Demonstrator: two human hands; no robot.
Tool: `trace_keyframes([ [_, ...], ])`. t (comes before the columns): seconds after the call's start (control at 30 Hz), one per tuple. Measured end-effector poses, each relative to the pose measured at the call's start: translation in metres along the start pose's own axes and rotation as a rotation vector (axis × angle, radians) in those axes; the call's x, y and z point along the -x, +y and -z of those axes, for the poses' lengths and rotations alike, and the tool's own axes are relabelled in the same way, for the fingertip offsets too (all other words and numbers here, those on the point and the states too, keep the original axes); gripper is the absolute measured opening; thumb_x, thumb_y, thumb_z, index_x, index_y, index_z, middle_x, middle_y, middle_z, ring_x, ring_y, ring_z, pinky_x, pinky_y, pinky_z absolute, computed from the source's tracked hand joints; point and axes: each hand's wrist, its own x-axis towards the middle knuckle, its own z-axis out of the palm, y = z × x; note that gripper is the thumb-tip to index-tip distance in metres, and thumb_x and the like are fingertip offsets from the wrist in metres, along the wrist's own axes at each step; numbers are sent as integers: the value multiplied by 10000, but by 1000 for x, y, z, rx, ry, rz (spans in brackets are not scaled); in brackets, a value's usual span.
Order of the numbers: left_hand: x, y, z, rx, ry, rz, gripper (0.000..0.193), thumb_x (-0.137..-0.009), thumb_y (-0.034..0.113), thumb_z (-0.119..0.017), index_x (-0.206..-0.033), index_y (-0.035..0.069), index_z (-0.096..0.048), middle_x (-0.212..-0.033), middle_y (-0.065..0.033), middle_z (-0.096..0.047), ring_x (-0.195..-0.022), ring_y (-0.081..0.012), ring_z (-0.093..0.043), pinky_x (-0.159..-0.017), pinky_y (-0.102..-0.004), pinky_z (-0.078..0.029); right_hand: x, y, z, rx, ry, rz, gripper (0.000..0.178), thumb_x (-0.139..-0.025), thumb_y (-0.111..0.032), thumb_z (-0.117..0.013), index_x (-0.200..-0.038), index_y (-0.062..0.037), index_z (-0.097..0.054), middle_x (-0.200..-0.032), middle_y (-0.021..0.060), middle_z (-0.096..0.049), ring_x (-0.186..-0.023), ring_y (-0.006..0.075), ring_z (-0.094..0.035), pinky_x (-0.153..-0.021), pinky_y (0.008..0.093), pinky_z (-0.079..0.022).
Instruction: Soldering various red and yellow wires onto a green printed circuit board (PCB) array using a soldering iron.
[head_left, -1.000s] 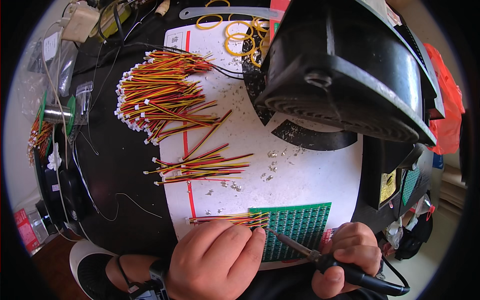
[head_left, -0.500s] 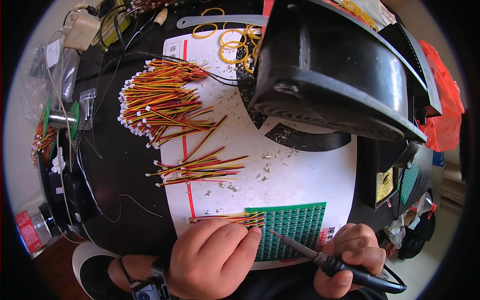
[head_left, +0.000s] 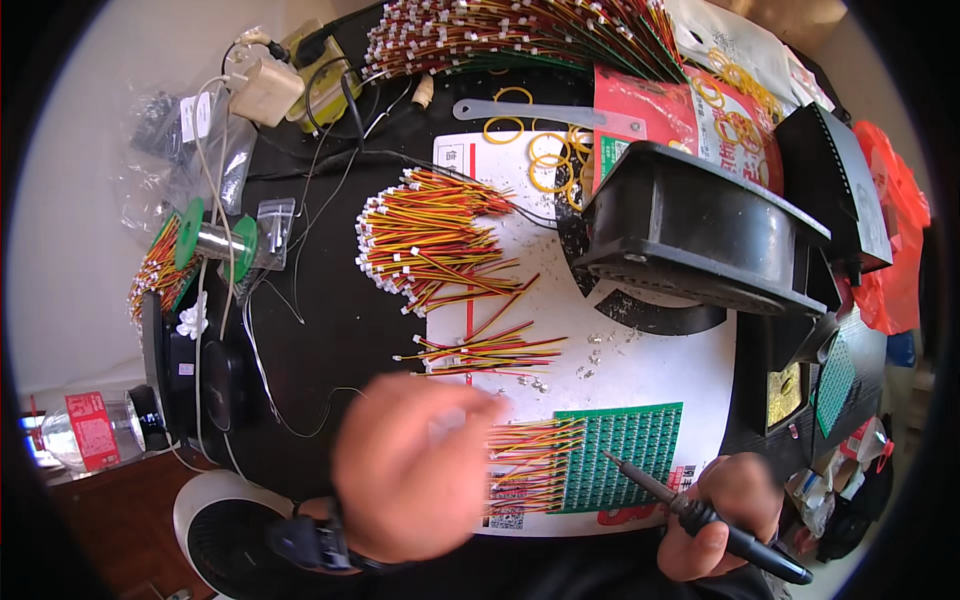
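Note:
My right hand (head_left: 748, 492) grips a soldering iron (head_left: 735, 540) by its black handle, the thin tip pointing up-left over a green circuit board (head_left: 640, 450). A row of red, yellow and black wires (head_left: 525, 470) runs out from the board's left side. My left hand (head_left: 412, 480) is raised left of these wires, smeared by motion, so its fingers and anything in them do not show clearly. Just beyond it lies a small loose group of connector wires (head_left: 490, 352) with white plugs. Farther off spreads a larger pile of the same wires (head_left: 430, 240).
A black fan (head_left: 700, 235) stands at the right above the white sheet (head_left: 640, 365). Yellow rubber bands (head_left: 550, 172) and solder crumbs lie on the sheet. At the left are a solder spool (head_left: 215, 243) and loose cables. More wires (head_left: 520, 35) lie along the back.
My left hand has lifted away from the board's left edge, uncovering the wire row there. The view has shifted, showing more of the far table. The iron stays in my right hand over the board.

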Motion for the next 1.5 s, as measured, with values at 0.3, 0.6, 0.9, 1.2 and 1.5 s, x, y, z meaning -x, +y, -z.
trace_keyframes([
  [0.3, -10, -39, 14, -154, -154, 215, 233, -755, -129, -660, -950, -6, -629, -856, -138, -640, -770, -264, -649, -667, -323, -498, -2, 0, 2, 40, -74, 21, 298, -870, -273, -584, -878, -4, -457, -622, 75, -437, -521, 140, -407, -475, 277, -317],
  [0.6, -6, -19, 28, 205, 137, 302, 120, -788, -104, -623, -866, -20, -660, -858, -104, -571, -750, -162, -571, -644, -238, -428, -5, 2, -8, 16, -46, 35, 320, -875, -308, -616, -872, -16, -484, -578, 43, -464, -482, 123, -443, -456, 262, -331],
  [0.9, -3, 9, 13, 746, -380, 409, 137, -780, -100, -757, -879, -40, -684, -864, -157, -702, -761, -181, -685, -702, -269, -535, -5, 1, -4, 78, -104, 42, 318, -875, -310, -616, -894, -17, -493, -582, 59, -497, -491, 135, -460, -470, 262, -361],
  [1.2, 4, 15, 8, 650, -375, 314, 137, -796, -95, -732, -913, -30, -700, -917, -143, -719, -832, -224, -728, -754, -312, -582, -8, 1, -6, 98, -139, 28, 304, -868, -304, -624, -876, -25, -503, -569, 49, -486, -476, 133, -452, -470, 263, -367],
  [1.5, 16, 22, -16, 310, -207, 9, 218, -736, -72, -763, -932, 21, -743, -864, -100, -676, -669, -215, -686, -595, -281, -559, -8, 1, -6, 115, -136, 13, 298, -847, -295, -641, -877, -30, -508, -572, 43, -475, -483, 131, -457, -467, 262, -369],
])
